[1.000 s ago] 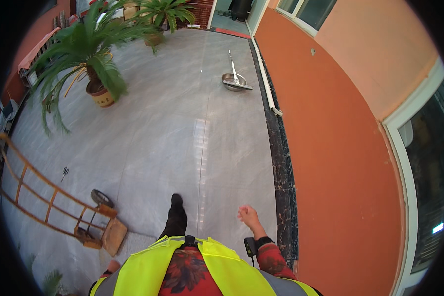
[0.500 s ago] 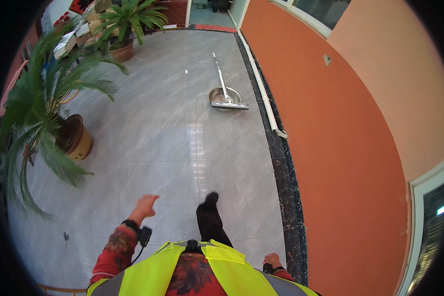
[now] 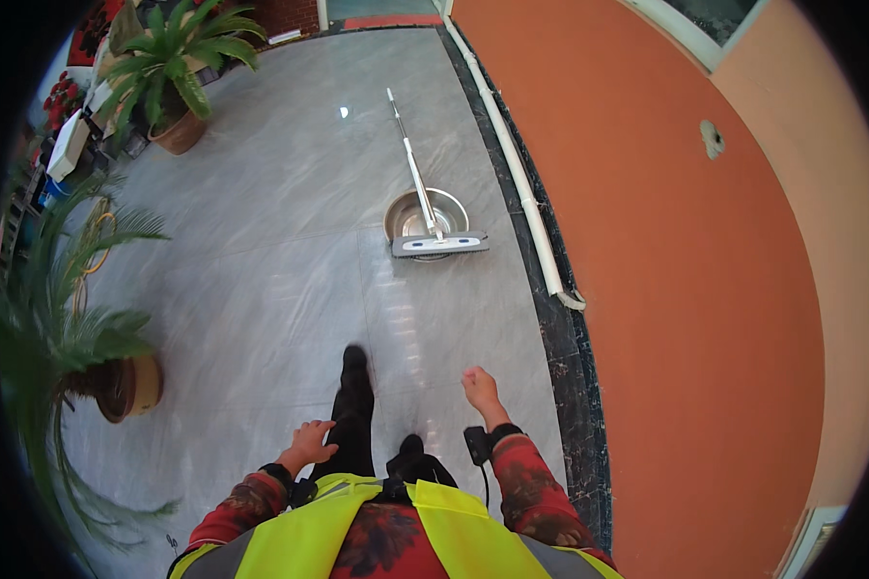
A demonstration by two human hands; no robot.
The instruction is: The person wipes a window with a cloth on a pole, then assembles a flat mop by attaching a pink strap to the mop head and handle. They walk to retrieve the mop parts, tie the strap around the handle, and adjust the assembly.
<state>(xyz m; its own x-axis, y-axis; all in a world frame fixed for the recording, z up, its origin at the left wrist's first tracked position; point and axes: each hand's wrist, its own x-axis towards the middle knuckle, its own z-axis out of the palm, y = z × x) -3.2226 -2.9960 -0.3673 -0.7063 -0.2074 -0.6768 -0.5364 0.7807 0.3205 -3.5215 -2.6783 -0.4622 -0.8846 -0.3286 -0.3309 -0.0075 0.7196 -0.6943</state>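
Ahead of me a flat mop (image 3: 418, 183) with a long white handle lies across a round metal basin (image 3: 457, 205). Its wide grey head (image 3: 441, 244) rests over the basin's near rim, and the handle points away. My left hand (image 3: 311, 444) hangs beside my leg, empty, fingers loosely apart. In front of me on the right, my right hand (image 3: 481, 388) has its fingers curled in, with nothing visible in them. Neither hand touches the mop or basin.
Potted palms stand on the left: a near pot (image 3: 145, 388) and a farther pot (image 3: 179, 133). An orange wall (image 3: 686, 289) runs along the right, with a white pipe (image 3: 512, 159) at its foot. Grey tiles (image 3: 261, 289) cover the floor.
I have stepped forward, so the mop and basin appear nearer. My right hand has swung forward and my left hand back toward my body. My other foot now leads.
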